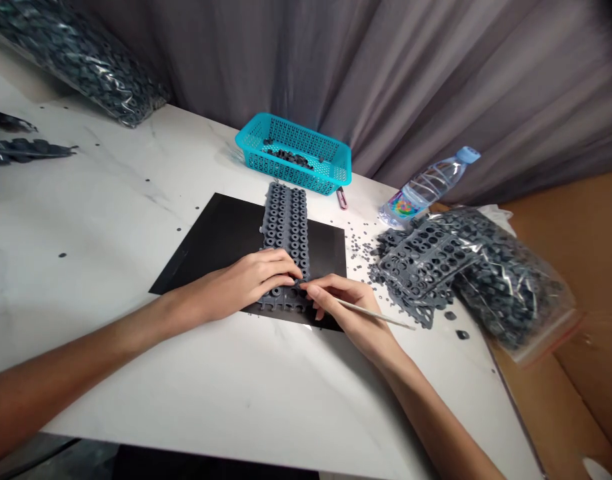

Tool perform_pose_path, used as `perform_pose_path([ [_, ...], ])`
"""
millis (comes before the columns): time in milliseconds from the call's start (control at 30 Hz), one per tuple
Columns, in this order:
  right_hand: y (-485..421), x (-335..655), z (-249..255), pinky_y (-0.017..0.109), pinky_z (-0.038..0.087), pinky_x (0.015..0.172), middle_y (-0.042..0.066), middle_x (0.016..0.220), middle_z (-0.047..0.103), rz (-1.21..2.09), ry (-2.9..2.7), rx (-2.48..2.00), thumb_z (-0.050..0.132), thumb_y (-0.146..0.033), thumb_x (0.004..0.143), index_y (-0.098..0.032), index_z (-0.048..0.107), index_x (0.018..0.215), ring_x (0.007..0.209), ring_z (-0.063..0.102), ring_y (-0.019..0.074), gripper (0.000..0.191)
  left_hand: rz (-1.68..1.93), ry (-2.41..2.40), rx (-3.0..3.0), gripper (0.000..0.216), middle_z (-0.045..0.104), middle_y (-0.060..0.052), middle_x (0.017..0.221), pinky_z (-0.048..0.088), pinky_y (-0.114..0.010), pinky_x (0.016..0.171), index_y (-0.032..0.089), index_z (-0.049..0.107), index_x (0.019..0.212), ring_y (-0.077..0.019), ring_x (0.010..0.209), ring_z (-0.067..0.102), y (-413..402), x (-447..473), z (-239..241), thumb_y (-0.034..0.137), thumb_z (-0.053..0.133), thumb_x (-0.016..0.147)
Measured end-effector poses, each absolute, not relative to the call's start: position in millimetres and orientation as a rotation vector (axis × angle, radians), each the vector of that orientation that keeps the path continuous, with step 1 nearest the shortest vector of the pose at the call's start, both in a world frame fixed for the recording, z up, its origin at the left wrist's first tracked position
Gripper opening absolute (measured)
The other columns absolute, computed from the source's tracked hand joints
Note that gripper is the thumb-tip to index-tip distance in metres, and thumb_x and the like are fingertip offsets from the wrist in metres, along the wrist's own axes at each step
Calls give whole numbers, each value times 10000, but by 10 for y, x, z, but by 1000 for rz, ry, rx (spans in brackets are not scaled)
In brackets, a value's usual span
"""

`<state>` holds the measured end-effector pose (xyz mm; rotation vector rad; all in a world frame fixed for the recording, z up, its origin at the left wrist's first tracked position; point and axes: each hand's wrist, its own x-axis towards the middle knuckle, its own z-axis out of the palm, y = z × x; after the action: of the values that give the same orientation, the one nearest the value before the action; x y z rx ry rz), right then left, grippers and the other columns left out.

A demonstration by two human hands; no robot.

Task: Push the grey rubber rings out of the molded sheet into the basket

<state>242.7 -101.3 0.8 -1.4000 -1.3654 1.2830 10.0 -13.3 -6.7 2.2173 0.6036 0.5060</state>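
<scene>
A grey rubber sheet point(286, 223) studded with rows of small rings lies lengthwise on a black mat point(221, 240). My left hand point(251, 280) rests flat on the sheet's near end, fingers stretched out and pressing it down. My right hand point(343, 303) is closed in a pinch round a thin wooden stick point(376, 317), whose tip meets the sheet's near right corner just beside my left fingertips.
A teal basket point(296, 153) with small dark parts stands behind the mat. At the right lie a heap of punched grey sheets point(421, 263), a clear bag of parts point(511, 287), loose scraps and a water bottle point(426, 183). More bagged parts point(86, 67) sit far left.
</scene>
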Motion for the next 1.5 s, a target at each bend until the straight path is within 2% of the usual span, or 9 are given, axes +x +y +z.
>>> perform_pose_path([
  [300, -1042, 2418, -28, 264, 499, 630, 42, 866, 719, 1188, -1434, -1430, 765, -446, 940, -184, 760, 942, 704, 613, 157, 262, 529, 581, 2271, 256, 685, -54, 1276, 498, -323, 1068, 222, 693, 1239, -193, 1194, 660, -125, 92, -111, 253, 460, 1139],
  [667, -1040, 2348, -73, 246, 525, 520, 20, 769, 686, 1222, -1266, -1433, 773, -431, 918, -186, 716, 922, 580, 607, 132, 251, 545, 574, 2295, 267, 700, -60, 1251, 507, -338, 1057, 217, 710, 1210, -204, 1175, 667, -131, 111, -93, 250, 455, 1137],
  [967, -1063, 2352, -169, 251, 558, 551, 17, 763, 698, 1208, -1275, -1389, 734, -403, 969, -189, 691, 914, 591, 636, 133, 225, 536, 574, 2321, 281, 702, -51, 1225, 469, -331, 1092, 207, 717, 1177, -189, 1159, 663, -139, 116, -67, 218, 439, 1138],
  [1267, -1068, 2333, -132, 259, 558, 555, 28, 777, 719, 1173, -1309, -1415, 715, -423, 974, -195, 667, 896, 583, 650, 139, 246, 567, 560, 2304, 292, 709, -52, 1217, 496, -347, 1085, 225, 736, 1176, -201, 1149, 668, -130, 120, -99, 235, 448, 1130],
  [1367, -1076, 2321, -105, 266, 559, 565, 29, 784, 718, 1166, -1339, -1423, 699, -410, 979, -201, 666, 903, 608, 661, 151, 225, 546, 551, 2361, 312, 706, -53, 1236, 488, -347, 1100, 219, 729, 1185, -201, 1175, 657, -124, 112, -100, 216, 421, 1136],
  [1500, -1096, 2315, -78, 276, 551, 598, 26, 802, 714, 1126, -1417, -1460, 654, -355, 998, -209, 657, 908, 646, 669, 162, 171, 446, 451, 2590, 318, 691, -50, 1329, 405, -399, 1204, 207, 719, 1188, -231, 1322, 575, -119, 70, -103, 154, 413, 1122],
])
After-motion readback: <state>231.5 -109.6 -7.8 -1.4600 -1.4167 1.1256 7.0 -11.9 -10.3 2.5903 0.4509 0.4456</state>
